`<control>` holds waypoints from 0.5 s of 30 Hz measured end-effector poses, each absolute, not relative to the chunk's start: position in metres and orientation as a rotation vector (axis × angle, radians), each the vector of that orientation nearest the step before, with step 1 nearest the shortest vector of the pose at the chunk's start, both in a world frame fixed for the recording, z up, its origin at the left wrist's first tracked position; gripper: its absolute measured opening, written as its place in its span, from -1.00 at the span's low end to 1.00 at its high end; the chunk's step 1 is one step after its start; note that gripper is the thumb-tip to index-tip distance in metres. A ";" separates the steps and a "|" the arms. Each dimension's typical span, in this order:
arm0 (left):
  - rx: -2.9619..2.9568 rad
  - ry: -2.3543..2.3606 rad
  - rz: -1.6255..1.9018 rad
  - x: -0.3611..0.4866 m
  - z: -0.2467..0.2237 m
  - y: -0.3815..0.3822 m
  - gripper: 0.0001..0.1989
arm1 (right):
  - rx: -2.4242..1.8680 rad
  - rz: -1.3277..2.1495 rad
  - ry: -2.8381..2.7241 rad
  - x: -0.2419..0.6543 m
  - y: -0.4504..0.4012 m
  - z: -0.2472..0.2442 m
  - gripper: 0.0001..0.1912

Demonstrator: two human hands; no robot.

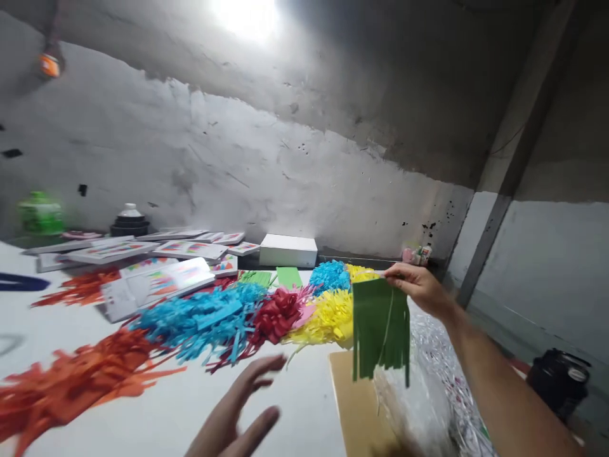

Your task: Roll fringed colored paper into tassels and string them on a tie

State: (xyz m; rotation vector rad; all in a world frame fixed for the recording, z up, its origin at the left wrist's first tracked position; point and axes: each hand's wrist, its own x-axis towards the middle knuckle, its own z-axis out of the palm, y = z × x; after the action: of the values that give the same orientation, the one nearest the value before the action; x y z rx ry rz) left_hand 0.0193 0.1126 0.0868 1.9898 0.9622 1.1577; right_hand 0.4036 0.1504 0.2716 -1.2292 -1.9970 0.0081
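Note:
My right hand [413,285] pinches the top edge of a dark green fringed paper sheet [378,324], which hangs down with cut strips at its lower end. Low over the white table, my left hand [242,412] has thumb and fingers apart and holds nothing. Beyond it lie fringed paper bundles: blue [204,317], dark red [280,314], yellow [328,317] and orange [80,374]. Below the green sheet is a tan board [349,406], with crumpled clear plastic [413,406] beside it.
Flat printed boxes [166,251] are heaped at the back left, near a white box [288,250]. Light green paper [288,277] lies in front of that box. Blue scissor-like handles [21,282] show at the left edge. A dark object [556,381] stands at the far right.

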 end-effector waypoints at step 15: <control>1.724 0.965 1.246 0.055 0.048 0.019 -0.54 | -1.186 0.216 -1.658 0.174 0.015 0.065 -0.75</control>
State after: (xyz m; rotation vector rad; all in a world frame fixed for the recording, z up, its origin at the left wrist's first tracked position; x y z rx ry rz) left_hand 0.0547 0.0189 0.0475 1.7236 0.9655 1.2458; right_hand 0.1744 0.0146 0.0650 -1.1864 -1.6584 0.2158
